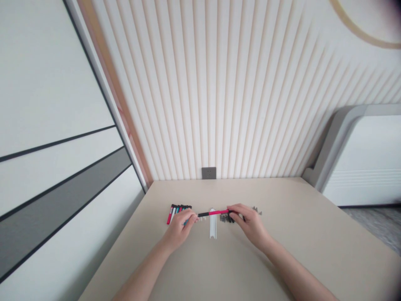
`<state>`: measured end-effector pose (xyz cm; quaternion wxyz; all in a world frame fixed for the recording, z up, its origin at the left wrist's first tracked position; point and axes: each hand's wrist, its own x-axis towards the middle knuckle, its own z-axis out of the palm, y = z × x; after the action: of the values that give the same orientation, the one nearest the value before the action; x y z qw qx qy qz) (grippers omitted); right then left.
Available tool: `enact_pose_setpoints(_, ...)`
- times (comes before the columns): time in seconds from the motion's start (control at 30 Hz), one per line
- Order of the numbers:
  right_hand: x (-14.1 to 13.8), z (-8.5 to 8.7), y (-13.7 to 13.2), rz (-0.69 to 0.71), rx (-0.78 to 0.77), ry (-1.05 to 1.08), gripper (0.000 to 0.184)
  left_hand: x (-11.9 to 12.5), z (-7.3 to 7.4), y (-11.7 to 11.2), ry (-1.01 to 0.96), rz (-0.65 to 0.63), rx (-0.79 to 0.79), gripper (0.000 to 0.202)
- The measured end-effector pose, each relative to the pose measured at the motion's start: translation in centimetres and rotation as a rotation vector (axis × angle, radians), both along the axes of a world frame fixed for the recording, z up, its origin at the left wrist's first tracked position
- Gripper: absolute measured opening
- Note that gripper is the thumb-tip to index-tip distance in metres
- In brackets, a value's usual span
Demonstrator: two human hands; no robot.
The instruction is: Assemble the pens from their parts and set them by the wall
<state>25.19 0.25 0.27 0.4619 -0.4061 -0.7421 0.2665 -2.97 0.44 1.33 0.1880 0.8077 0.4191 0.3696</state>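
A red marker pen (217, 212) with a black section on its left is held level between my two hands, above the table. My left hand (181, 225) pinches its black end. At the other end, the fingers of my right hand (249, 219) are closed round the red part. Beside and partly behind my left hand lies a row of several markers (173, 213) in red, white and teal with black caps. Under the held pen lie white channel-like strips (213, 230). Small dark grey pieces (224, 218) are partly hidden by my right hand.
Small white pieces (202, 218) lie near my left fingertips, and more grey bits (259, 212) lie beyond my right hand. The beige table (300, 251) meets a ribbed wall with a dark socket (209, 173). A white cabinet stands left, a white headboard-like panel (369, 163) right.
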Motion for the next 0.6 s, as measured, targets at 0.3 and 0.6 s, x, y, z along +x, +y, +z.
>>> enact_pose_setpoints(0.3, -0.25, -0.33, -0.03, -0.031, -0.137, 0.083, 0.027, -0.01, 0.15, -0.01, -0.031, 0.070, -0.018, 0.021)
enact_pose_setpoints(0.6, -0.37, -0.49, -0.01, -0.029, -0.177, 0.116, 0.029, -0.01, -0.14, 0.12, -0.013, 0.086, -0.001, 0.025)
